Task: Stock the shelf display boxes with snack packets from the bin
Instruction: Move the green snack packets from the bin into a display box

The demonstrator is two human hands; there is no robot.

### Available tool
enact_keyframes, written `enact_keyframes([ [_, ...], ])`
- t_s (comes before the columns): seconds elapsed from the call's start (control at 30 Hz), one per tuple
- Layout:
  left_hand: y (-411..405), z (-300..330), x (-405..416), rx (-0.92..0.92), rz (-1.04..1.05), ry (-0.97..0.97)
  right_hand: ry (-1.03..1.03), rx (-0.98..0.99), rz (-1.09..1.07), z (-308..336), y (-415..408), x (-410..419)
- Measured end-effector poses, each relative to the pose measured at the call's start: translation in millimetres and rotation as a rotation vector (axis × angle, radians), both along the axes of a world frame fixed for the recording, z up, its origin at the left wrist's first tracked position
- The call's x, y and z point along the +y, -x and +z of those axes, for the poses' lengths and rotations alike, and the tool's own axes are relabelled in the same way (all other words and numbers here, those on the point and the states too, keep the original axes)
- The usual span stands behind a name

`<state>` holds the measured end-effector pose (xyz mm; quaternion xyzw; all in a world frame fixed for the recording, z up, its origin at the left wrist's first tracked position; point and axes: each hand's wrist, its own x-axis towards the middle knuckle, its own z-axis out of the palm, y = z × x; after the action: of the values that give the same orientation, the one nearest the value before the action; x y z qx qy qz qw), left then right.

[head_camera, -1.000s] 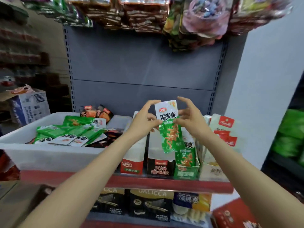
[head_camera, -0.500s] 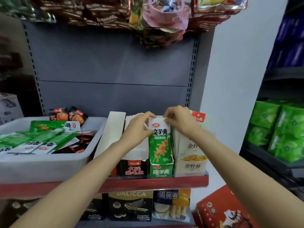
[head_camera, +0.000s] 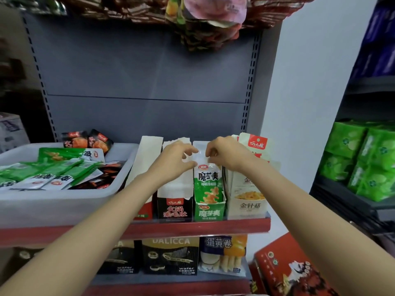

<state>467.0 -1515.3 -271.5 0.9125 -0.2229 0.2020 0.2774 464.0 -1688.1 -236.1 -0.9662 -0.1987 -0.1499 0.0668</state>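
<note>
A green and white snack packet [head_camera: 208, 184] stands upright in the green display box [head_camera: 210, 212] on the red-edged shelf [head_camera: 192, 227]. My left hand [head_camera: 175, 161] pinches the packet's top left corner between thumb and fingers. My right hand [head_camera: 226, 154] curls its fingers on the top right corner. At the left, the white bin [head_camera: 53, 206] holds several more green packets [head_camera: 53, 167] and some dark orange ones [head_camera: 87, 141].
A black display box [head_camera: 175, 208] stands left of the green one and a beige box [head_camera: 248, 201] stands right of it. Snack bags hang above [head_camera: 213, 20]. Wafer boxes [head_camera: 168, 255] fill the lower shelf. Green packs [head_camera: 363, 159] sit on the right rack.
The packet was held up in the air between both hands, then came down into the green display box. Both hands followed it down and stay at its top edge.
</note>
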Motion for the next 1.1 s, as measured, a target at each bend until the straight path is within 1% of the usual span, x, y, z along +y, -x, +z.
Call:
enact_keyframes([
  [0.07,7.9,0.4,17.6,-0.041,0.029,0.070,-0.083,-0.057,0.051,-0.8,1.6,9.0],
  [0.13,15.5,1.3,41.2,-0.061,0.070,0.136,-0.214,-0.092,0.111,-2.5,4.4,27.5],
  [0.23,23.6,0.9,82.9,-0.090,0.147,0.176,-0.324,-0.072,0.203,-8.0,4.7,69.1],
  [0.4,26.2,-4.7,164.2,-0.071,0.352,0.180,-0.303,-0.017,0.285,-23.9,-7.7,142.5],
  [0.47,23.3,-8.3,193.0,-0.014,0.435,0.149,-0.268,0.019,0.281,-29.1,-15.1,169.0],
  [0.53,17.9,-11.9,212.8,0.087,0.467,0.097,-0.213,0.054,0.246,-34.9,-23.9,192.0],
  [0.67,5.5,-18.1,221.4,0.351,0.387,-0.006,-0.117,0.185,0.151,-45.7,-37.4,215.6],
  [0.73,-0.4,-17.0,214.1,0.399,0.322,-0.013,-0.142,0.189,0.135,-46.8,-41.8,215.5],
  [0.83,-6.2,-14.1,196.0,0.486,0.234,0.123,-0.183,0.179,0.120,-46.1,-48.4,207.2],
  [0.93,-11.4,-15.5,177.4,0.666,0.142,0.328,-0.232,0.203,0.107,-47.1,-47.6,196.9],
  [1.0,-15.7,-17.3,169.8,0.754,0.121,0.452,-0.253,0.228,0.105,-47.6,-44.9,193.1],
  [1.03,-16.6,-17.4,166.5,0.775,0.119,0.482,-0.261,0.248,0.110,-48.1,-44.9,192.2],
  [1.1,-16.1,-16.6,160.7,0.736,0.139,0.490,-0.310,0.311,0.112,-48.6,-44.6,190.4],
])
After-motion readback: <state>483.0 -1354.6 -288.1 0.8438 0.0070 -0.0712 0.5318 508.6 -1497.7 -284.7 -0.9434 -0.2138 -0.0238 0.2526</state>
